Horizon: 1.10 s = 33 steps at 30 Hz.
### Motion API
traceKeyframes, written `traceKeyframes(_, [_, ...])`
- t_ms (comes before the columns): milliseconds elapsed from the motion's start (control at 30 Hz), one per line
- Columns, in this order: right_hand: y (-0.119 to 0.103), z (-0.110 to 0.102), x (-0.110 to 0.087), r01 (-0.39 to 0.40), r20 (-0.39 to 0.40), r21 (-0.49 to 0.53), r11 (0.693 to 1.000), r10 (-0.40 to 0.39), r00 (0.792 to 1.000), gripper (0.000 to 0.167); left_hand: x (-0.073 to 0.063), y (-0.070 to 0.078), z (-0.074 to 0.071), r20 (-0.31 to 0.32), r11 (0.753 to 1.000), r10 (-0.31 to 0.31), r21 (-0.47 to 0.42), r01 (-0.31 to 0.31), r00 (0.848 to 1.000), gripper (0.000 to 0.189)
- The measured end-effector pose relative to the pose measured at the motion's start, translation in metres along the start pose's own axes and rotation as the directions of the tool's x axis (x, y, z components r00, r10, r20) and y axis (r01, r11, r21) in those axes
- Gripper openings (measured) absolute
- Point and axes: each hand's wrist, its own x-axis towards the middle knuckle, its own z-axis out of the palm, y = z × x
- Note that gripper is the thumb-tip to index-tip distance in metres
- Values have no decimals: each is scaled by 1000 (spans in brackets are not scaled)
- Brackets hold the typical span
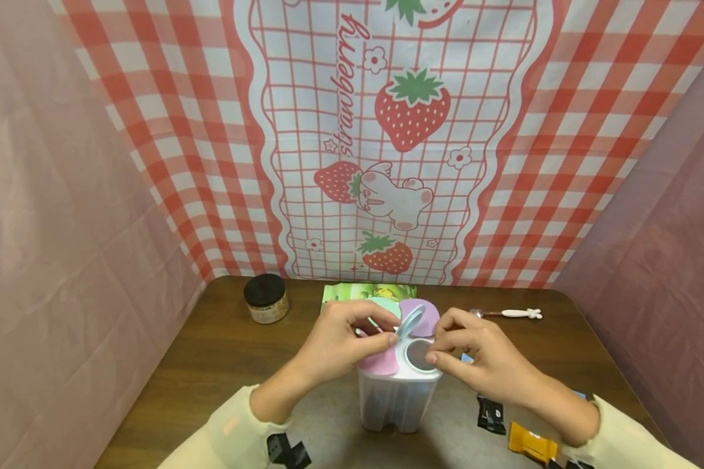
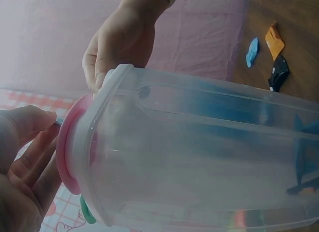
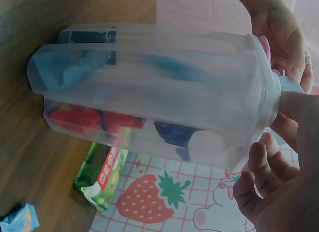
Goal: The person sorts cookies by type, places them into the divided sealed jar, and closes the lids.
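Note:
A tall clear container (image 1: pixel 396 404) stands on the table, its white top fitted with several coloured flap lids. My left hand (image 1: pixel 340 339) pinches the raised light-blue lid (image 1: pixel 412 320) between thumb and fingers. Below that lid a round opening (image 1: pixel 422 356) shows. My right hand (image 1: pixel 484 358) is at the opening's right rim, fingers loosely bent, with nothing visible in them. The pink lid (image 1: pixel 381 363) and purple lid (image 1: pixel 420 316) lie closed. Inside the container, a blurred blue shape (image 3: pixel 174 67) hangs above a blue packet (image 3: pixel 67 70); red packets (image 3: pixel 75 117) fill another compartment.
Black packet (image 1: pixel 491 415) and orange packet (image 1: pixel 530 443) lie to the right, near my right forearm. A black-lidded jar (image 1: pixel 266 299) stands back left. Behind the container is a green bag (image 1: pixel 369 290); a white-handled spoon (image 1: pixel 522 314) lies back right.

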Motion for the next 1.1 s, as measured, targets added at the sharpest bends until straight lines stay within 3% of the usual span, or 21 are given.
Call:
traceKeyframes(233, [1,-3,-4,-25,-18,-8,1000,25,1000,20,0,1,1,-3,1000,1,-5,-1,1000,15])
traceKeyframes(500, [6,-23,-12,-106,-48,-17,994,105,993,36,0,1,1,-9,1000,-5,-15,5,1000,15])
traceKeyframes(700, [20,-36,-27,-172,-73,-14,985,170,983,39,-1,1,0,-14,1000,-13,-15,13,1000,16])
traceKeyframes(900, [41,-49,-51,-257,-97,-86,963,249,964,39,0,0,0,-10,1000,-8,-16,8,1000,15])
traceKeyframes(1100, [59,-58,-79,-363,-106,-126,923,351,930,35,-1,1,0,-4,1000,-10,-20,10,1000,15])
